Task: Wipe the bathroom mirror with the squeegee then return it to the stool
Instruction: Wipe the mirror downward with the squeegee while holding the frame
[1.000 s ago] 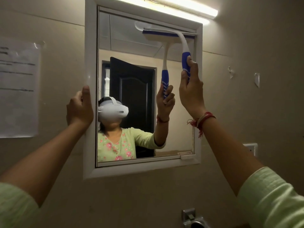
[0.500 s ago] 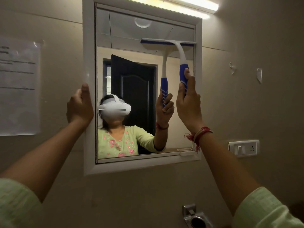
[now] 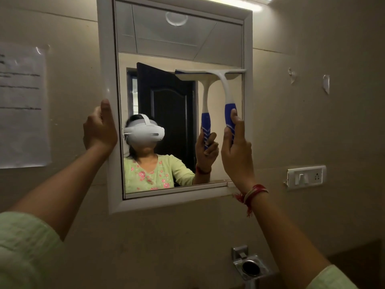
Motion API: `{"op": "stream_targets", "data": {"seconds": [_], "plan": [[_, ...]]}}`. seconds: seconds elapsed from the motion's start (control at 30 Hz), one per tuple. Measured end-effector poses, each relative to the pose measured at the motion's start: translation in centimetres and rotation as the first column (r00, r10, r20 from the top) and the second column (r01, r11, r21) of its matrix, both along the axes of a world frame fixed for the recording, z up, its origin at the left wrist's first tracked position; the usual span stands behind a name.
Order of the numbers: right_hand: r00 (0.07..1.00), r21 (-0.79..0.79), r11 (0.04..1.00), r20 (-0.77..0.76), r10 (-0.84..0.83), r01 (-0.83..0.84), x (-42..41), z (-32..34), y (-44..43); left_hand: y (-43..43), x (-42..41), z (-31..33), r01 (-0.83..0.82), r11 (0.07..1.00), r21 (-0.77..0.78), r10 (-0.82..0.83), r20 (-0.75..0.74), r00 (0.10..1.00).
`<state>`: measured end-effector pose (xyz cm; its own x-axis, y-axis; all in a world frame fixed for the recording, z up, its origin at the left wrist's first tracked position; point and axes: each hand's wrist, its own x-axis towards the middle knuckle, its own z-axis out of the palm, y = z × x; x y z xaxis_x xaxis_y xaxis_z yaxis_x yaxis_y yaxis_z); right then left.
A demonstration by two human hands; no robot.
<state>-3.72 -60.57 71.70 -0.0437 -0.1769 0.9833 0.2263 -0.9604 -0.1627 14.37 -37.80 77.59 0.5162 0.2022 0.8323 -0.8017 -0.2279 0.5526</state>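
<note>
Head view, facing a beige bathroom wall. At far left a printed paper sheet (image 3: 21, 107) is stuck to the wall. Right of it, the left hand (image 3: 100, 128) holds the left side of the white frame (image 3: 105, 59) of the mirror (image 3: 166, 38): the thumb lies upright on the front of the frame and the fingers curl at its outer edge, so this grip is closed on the frame. The glass reflects a dark door, a ceiling and a person in a green top wearing a white headset.

On the right half of the glass the squeegee (image 3: 226, 88) stands upright, its blade (image 3: 208, 71) level and pressed against the mirror a little above mid-height, the right end of the blade touching the right side of the frame. The white neck runs down to a blue handle. The right hand (image 3: 236, 147) wraps this handle, fingers curled round it and one fingertip extended up its side; this grip is closed firmly on the squeegee. A red thread band (image 3: 253, 192) circles the right wrist.

Farther right, a white switch plate (image 3: 305, 177) is fixed to the wall. Below the mirror a metal holder (image 3: 249, 265) projects from the wall. A lit strip lamp (image 3: 239, 1) runs above the frame.
</note>
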Motion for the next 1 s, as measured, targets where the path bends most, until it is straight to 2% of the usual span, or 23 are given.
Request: {"op": "stream_targets", "data": {"seconds": [0.5,0.73,1.0], "plan": [[0.990,0.089,0.995,-0.131,0.056,-0.044,-1.1,-8.0,0.8,0.0,0.2,0.1,-0.020,1.000,0.009,0.020,-0.029,0.999],[0.983,0.130,0.991,-0.183,0.034,-0.010,-2.0,-11.0,1.7,-0.1,0.3,0.1,-0.009,1.000,0.005,0.009,-0.035,0.999],[0.960,0.234,0.972,-0.265,0.094,-0.031,-3.0,-14.7,3.0,-0.1,0.3,0.2,-0.019,1.000,0.020,0.020,-0.062,0.998]]}}
